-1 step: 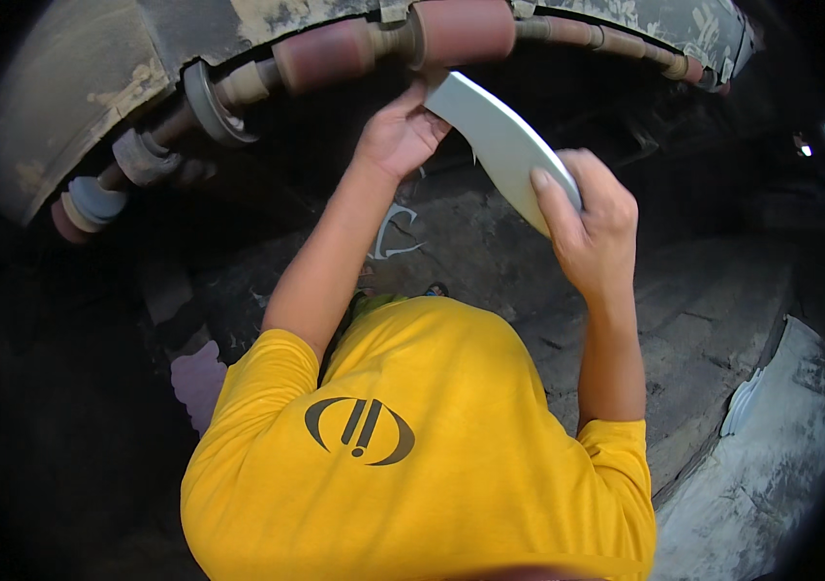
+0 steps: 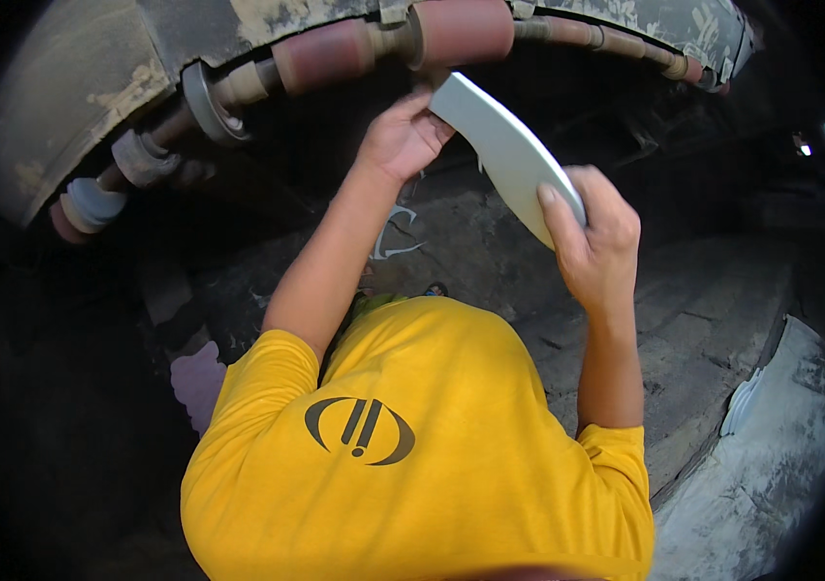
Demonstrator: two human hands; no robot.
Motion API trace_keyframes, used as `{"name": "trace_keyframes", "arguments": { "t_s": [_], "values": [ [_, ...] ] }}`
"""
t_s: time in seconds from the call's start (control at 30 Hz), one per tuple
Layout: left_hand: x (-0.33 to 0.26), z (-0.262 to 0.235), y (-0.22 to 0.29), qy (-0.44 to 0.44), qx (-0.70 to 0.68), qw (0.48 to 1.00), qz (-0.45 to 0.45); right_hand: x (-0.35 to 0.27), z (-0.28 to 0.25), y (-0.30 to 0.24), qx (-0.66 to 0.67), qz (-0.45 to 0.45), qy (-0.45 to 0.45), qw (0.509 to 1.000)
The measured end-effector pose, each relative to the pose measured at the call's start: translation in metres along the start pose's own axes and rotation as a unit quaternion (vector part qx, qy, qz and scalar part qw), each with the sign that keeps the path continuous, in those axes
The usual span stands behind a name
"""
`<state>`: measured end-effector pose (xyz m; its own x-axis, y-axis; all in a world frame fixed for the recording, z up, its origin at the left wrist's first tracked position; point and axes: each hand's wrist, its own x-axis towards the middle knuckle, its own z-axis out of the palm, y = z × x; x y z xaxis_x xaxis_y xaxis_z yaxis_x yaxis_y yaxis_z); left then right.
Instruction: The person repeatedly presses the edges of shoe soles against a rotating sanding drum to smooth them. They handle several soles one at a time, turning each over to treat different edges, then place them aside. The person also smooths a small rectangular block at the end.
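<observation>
Between my hands is a curved, pale grey-green piece with a smooth white edge, shaped somewhat like a shoe sole. My left hand grips its far left end, with the fingers partly hidden behind it. At the near right end my right hand is closed on it, thumb lying on the face. The piece is tilted, its far end close beneath a thick red roller on a shaft. I cannot tell whether the two touch. A small ragged bit hangs from the piece's inner edge.
More red and tan rollers line the machine shaft, with a grey disc at left. A worn metal hood covers it. Pale scraps lie on the dark floor. A dusty grey sheet is at lower right, a purple scrap at left.
The curved piece and both hands have shifted slightly right and toward me. My grip on it looks the same.
</observation>
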<state>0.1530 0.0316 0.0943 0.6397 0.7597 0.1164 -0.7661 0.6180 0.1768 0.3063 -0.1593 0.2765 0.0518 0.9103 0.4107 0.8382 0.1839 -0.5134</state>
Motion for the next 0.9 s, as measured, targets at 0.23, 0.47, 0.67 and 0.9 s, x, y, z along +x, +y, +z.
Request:
{"name": "trace_keyframes", "arguments": {
  "t_s": [0.23,0.47,0.67,0.9],
  "values": [
    [0.001,0.034,-0.028,0.012,0.085,0.996,-0.021,-0.078,0.015,0.027,0.052,0.093,0.0,0.994],
    [0.014,0.073,-0.048,-0.023,0.166,0.985,-0.035,-0.056,0.055,0.052,0.074,0.147,-0.063,0.984],
    [-0.022,0.052,-0.056,0.059,0.215,0.975,0.025,0.045,0.071,0.054,0.13,0.154,-0.059,0.978],
    [-0.13,-0.019,-0.042,0.088,0.256,0.925,-0.267,0.087,0.13,0.037,0.077,0.107,-0.024,0.991]
  ]
}}
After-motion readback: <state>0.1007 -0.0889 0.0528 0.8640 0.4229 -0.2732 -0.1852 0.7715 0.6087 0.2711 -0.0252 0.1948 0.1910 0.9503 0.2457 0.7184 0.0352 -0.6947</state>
